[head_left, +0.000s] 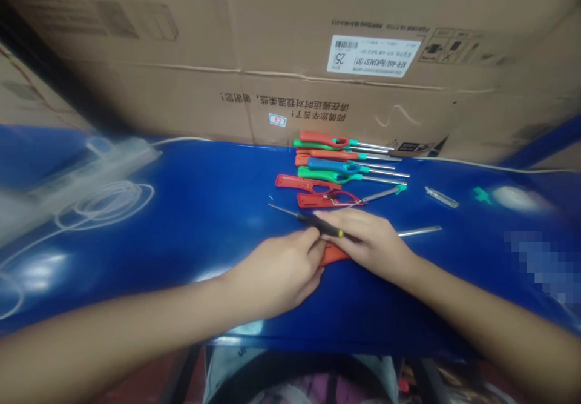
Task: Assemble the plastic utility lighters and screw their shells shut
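Observation:
My left hand (pixel 284 271) is closed at the left end of an orange stick lighter (pixel 334 254), its fingertips touching or very near a screwdriver. My right hand (pixel 374 237) covers the lighter's middle, and a metal tube pokes out to its right. Black with a yellow band, the screwdriver (pixel 320 225) lies across my right hand, its thin shaft pointing left. Just beyond my hands is an opened red lighter (pixel 313 200) with a loose metal tube and green tip. A red handle shell (pixel 295 182) lies beside it.
Several assembled stick lighters (pixel 333 165) lie in a row against a large cardboard box (pixel 227 52). A small clear part (pixel 442 197) and a blurred white object (pixel 515 199) are on the right. Coiled white cord (pixel 106 201) lies on the blue table (pixel 190 210).

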The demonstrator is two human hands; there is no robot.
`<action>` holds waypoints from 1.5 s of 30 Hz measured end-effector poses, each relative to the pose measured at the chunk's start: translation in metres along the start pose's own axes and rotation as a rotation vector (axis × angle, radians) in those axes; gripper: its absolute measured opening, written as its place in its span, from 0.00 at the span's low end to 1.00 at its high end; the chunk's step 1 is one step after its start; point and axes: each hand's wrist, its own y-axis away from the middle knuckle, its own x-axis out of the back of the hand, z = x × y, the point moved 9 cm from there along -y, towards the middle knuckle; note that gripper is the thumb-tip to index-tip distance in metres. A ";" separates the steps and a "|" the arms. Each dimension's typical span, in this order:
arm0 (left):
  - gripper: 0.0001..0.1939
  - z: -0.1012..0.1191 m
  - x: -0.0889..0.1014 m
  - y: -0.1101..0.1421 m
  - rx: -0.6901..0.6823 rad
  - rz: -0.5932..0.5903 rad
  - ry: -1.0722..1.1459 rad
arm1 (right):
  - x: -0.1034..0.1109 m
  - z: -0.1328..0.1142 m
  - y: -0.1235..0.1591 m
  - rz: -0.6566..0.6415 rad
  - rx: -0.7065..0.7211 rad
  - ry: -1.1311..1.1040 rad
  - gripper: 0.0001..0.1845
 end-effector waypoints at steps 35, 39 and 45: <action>0.21 -0.012 -0.007 -0.003 -0.061 0.123 0.259 | 0.028 0.029 0.004 0.124 -0.472 -0.334 0.14; 0.20 -0.014 -0.008 -0.002 -0.059 0.119 0.271 | 0.025 0.032 0.005 0.111 -0.474 -0.314 0.14; 0.21 -0.017 -0.007 -0.004 -0.053 0.117 0.334 | 0.042 0.032 0.006 0.240 -0.493 -0.386 0.11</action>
